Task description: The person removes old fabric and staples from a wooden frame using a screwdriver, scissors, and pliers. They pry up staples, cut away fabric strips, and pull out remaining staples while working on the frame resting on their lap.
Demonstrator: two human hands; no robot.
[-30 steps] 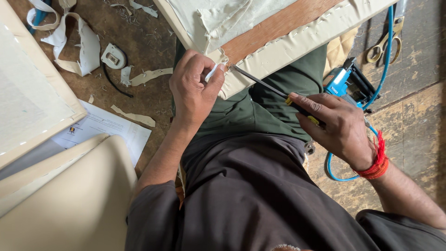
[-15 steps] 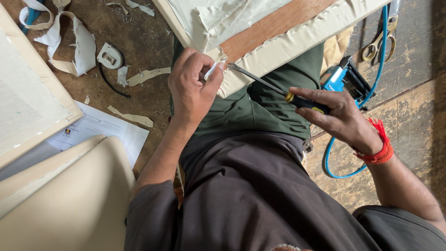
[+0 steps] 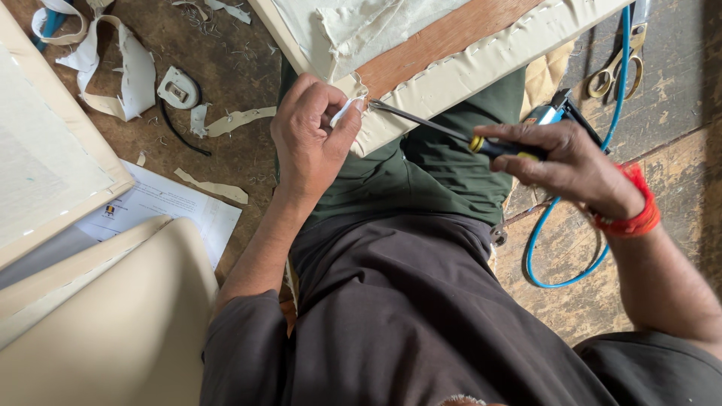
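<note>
Two bare hands work at the near edge of a cream upholstered panel [image 3: 481, 64] that rests across the person's lap. Left hand [image 3: 310, 139] is curled narrow, thumb and fingers pinching a small white scrap of fabric [image 3: 344, 111] right at the panel's corner. Right hand [image 3: 571, 165] is closed around the black-and-yellow handle of a screwdriver [image 3: 459, 135]; its metal shaft runs toward the left hand, tip touching the panel edge just beside the pinched scrap. Red thread band [image 3: 628, 214] sits on the right wrist. A row of staples lines the panel's fabric border above both hands, with bare wood backing and loose cream cloth [image 3: 353, 30] beyond.

Behind the right hand, a blue air hose [image 3: 560, 240] loops on the floor, and a blue tool [image 3: 545, 114] peeks out partly hidden by that hand. Scissors [image 3: 617, 71] lie well beyond the right hand. Beyond the left hand, fabric offcuts [image 3: 120, 75], a small white buckle-like piece [image 3: 178, 88] and loose staples litter the floor. Outward of the left forearm lie a printed paper sheet [image 3: 162, 207], a cream cushion [image 3: 105, 323] and another flat cream panel [image 3: 45, 165].
</note>
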